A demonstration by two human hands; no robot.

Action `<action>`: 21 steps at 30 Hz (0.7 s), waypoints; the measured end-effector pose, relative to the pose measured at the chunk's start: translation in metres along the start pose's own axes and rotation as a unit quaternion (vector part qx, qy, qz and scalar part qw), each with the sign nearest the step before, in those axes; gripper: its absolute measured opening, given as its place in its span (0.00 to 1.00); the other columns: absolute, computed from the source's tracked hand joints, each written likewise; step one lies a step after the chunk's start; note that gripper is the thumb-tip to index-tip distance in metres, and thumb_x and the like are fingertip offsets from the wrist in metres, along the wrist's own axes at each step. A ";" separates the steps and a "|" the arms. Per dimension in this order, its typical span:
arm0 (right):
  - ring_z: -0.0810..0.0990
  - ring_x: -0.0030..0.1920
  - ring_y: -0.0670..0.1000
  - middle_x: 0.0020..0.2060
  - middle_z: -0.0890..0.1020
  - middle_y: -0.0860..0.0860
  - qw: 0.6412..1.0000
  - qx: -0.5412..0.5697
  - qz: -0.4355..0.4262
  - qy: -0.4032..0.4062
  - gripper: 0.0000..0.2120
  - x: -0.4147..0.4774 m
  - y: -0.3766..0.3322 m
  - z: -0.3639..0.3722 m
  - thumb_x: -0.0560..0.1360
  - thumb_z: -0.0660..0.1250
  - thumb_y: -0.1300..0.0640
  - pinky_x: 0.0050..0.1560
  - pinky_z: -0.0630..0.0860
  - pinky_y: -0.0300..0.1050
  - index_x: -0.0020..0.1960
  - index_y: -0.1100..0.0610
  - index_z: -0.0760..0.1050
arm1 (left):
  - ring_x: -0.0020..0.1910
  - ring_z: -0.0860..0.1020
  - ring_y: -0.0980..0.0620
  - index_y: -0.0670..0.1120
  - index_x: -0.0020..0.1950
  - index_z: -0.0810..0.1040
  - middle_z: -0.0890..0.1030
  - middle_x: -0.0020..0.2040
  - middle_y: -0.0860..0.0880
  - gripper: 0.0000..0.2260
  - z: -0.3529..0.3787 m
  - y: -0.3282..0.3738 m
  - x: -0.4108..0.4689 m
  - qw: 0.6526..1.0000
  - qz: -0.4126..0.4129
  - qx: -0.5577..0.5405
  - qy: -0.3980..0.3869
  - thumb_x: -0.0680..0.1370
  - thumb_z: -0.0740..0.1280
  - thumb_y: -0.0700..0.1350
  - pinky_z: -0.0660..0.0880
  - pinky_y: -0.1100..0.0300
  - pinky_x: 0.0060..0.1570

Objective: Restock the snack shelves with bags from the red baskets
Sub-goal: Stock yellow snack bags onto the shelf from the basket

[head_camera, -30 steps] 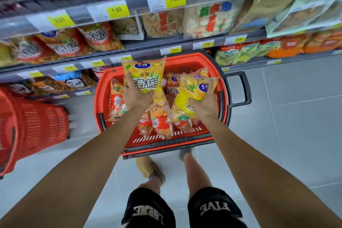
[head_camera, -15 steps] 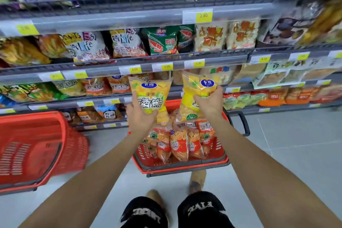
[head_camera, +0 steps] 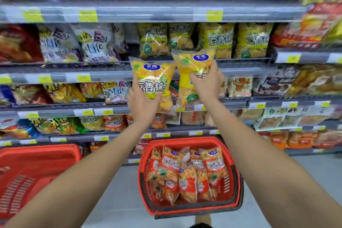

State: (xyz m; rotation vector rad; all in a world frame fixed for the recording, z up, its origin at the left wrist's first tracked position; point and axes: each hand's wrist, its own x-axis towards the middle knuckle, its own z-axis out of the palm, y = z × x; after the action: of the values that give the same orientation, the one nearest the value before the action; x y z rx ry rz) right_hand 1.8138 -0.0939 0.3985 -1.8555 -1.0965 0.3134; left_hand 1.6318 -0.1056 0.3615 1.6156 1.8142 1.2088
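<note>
The left hand (head_camera: 143,102) grips the left yellow bag (head_camera: 153,77) by its lower half at centre frame. The right hand (head_camera: 208,83) clasps the right yellow bag (head_camera: 194,65) just higher. Both are held before the matching yellow row (head_camera: 203,40) at upper centre. I'd lift each over the wire rail (head_camera: 240,60) and stand it upright, label outward, uncrushed. The red basket (head_camera: 190,207) of orange bags (head_camera: 185,176) sits bottom centre.

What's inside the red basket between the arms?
Red-orange snack bags fill the red basket, lying side by side. They cover its floor, so any layer underneath cannot be seen.
</note>
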 end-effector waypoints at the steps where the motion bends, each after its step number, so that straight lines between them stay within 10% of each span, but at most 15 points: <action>1: 0.61 0.70 0.57 0.70 0.66 0.56 1.000 0.001 -0.006 0.002 0.41 0.007 -0.009 0.002 0.70 0.70 0.46 0.66 0.64 0.53 0.77 0.56 0.55 | 0.73 0.61 0.46 0.50 0.79 0.50 0.63 0.75 0.47 0.43 -0.001 0.004 0.011 1.000 0.000 -0.011 0.011 0.72 0.73 0.54 0.61 0.48 0.69; 21: 0.67 0.63 0.57 0.62 0.73 0.55 0.995 -0.027 -0.093 0.023 0.33 0.101 -0.039 0.063 0.71 0.69 0.39 0.57 0.71 0.52 0.64 0.60 0.66 | 0.76 0.52 0.42 0.49 0.79 0.47 0.54 0.78 0.43 0.43 0.033 0.034 0.138 1.000 -0.010 0.002 -0.011 0.74 0.71 0.55 0.53 0.45 0.72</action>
State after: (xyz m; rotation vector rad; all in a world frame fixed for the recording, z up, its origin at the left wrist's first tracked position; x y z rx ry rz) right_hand 1.8114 0.0295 0.4186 -1.7830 -1.2462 0.1338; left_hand 1.6452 0.0333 0.4027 1.6025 1.8164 1.1752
